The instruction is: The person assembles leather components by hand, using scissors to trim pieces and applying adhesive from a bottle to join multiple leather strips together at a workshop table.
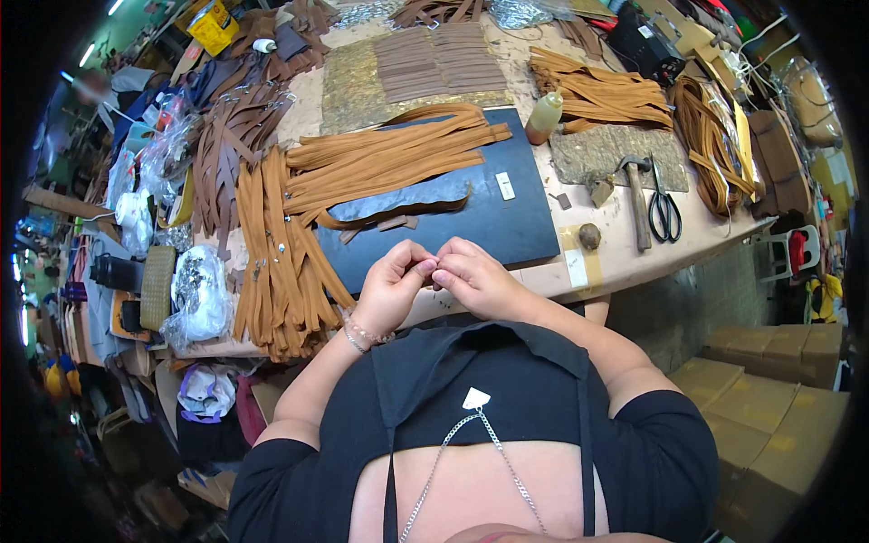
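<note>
My left hand [396, 283] and my right hand [477, 279] meet fingertip to fingertip over the near edge of a dark board [534, 213]. Both are pinched closed; whatever lies between the fingertips is too small or hidden to make out. Just beyond them, a single tan zipper strip [398, 211] lies curved on the board beside small brown leather pieces [392, 223]. Long tan zipper strips [389, 145] spread across the board's far part. More tan strips [276, 262] with metal sliders hang over the table edge, left of my left hand.
On the right are a glue bottle [545, 118], a hammer [639, 204], black-handled scissors [665, 215] and a round brown lump [589, 237]. Brown strips [439, 63] lie in rows at the back. Plastic-wrapped items [199, 294] crowd the left; cardboard boxes [756, 398] stand at lower right.
</note>
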A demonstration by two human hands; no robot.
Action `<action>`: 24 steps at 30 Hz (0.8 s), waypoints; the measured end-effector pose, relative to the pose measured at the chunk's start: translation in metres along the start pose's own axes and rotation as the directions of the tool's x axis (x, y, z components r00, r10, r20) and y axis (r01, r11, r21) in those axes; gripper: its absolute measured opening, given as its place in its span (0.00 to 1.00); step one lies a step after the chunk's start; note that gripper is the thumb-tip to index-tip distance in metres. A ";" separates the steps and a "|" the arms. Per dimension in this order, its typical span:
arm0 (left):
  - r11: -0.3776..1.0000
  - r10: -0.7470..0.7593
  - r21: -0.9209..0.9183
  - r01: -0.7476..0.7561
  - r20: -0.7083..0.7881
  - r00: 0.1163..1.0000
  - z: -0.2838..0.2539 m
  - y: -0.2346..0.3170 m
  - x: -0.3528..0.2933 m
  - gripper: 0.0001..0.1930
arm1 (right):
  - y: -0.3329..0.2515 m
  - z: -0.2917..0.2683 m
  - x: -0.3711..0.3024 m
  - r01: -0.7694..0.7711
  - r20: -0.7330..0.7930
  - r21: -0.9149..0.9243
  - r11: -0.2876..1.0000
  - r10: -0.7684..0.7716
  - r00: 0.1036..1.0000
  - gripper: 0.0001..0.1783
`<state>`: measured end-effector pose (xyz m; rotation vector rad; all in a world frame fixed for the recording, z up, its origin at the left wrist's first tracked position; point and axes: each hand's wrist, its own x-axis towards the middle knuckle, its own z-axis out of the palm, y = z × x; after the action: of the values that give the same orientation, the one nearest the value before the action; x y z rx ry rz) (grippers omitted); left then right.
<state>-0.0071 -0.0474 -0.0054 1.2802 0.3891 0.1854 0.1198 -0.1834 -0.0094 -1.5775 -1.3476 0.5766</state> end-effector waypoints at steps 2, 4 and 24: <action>0.929 0.110 0.352 -0.112 0.025 0.994 -0.002 0.002 0.002 0.03 | 0.001 0.000 -0.001 -0.001 -0.009 -0.002 1.000 0.001 1.000 0.11; 0.941 0.090 0.326 -0.086 0.003 0.996 0.003 0.004 0.001 0.03 | 0.001 0.000 -0.001 -0.007 -0.011 0.006 1.000 0.007 1.000 0.11; 0.256 0.649 0.747 -0.613 0.338 0.682 0.035 0.024 0.004 0.16 | 0.056 -0.007 0.030 -0.319 -0.387 -0.071 0.945 0.269 0.882 0.06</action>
<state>0.0116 -0.0704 0.0250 2.3812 -0.1022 0.8124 0.1613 -0.1548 -0.0481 -1.9090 -0.8795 0.3440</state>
